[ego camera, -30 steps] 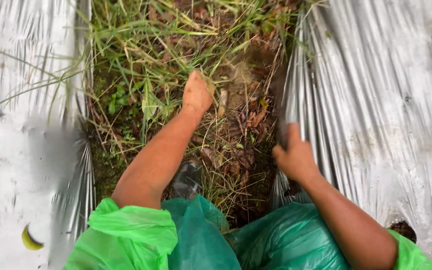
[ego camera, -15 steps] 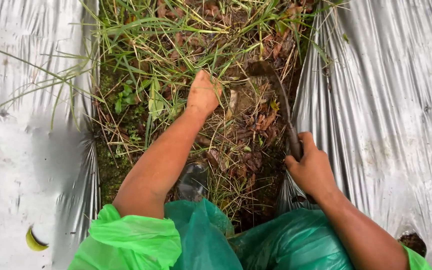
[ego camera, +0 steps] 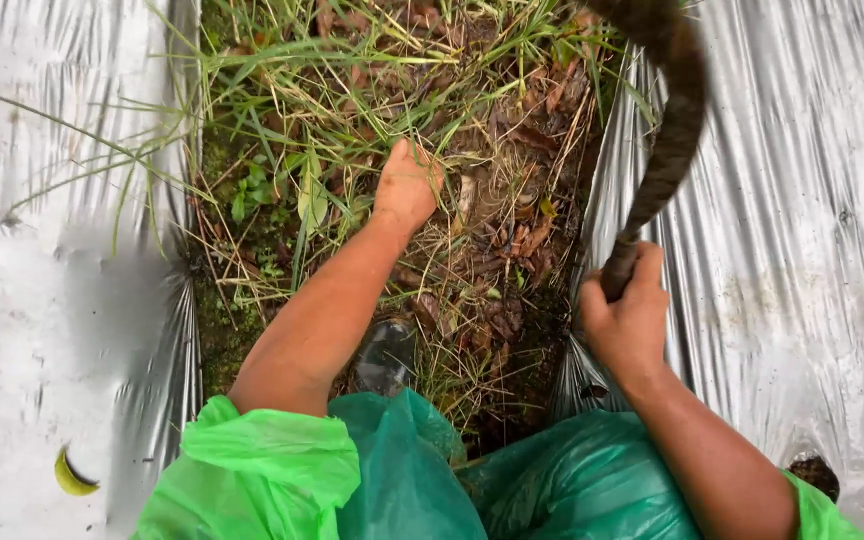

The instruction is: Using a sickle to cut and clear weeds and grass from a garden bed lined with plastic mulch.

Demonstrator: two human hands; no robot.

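Since half a second ago, the right hand (ego camera: 624, 322) is lifting the dark curved tool (ego camera: 667, 140) up high, so its long bent end is now reaching to the top edge of the view. Before, that tool was lying low against the ground by the plastic. The right hand is squeezing tight around the bottom end of the tool, with the fingers wrapped all the way round it. The tool is curving up and away over the silver plastic sheet (ego camera: 802, 220) on the right.

The left hand (ego camera: 407, 185) is staying in the same spot, pressing down into the grass (ego camera: 302, 110) in the strip of ground between the two sheets. Its fingers are curling into the stems and seem to be gripping a bunch of them, but the tips are hiding in the grass. Brown dead leaves (ego camera: 522, 230) are lying just beside that hand. The two hands are well apart.

Another silver sheet (ego camera: 42, 330) is covering the ground on the left, and a small yellow curved thing (ego camera: 72, 475) is lying on it. Green plastic sleeves (ego camera: 262, 470) are covering the upper arms.
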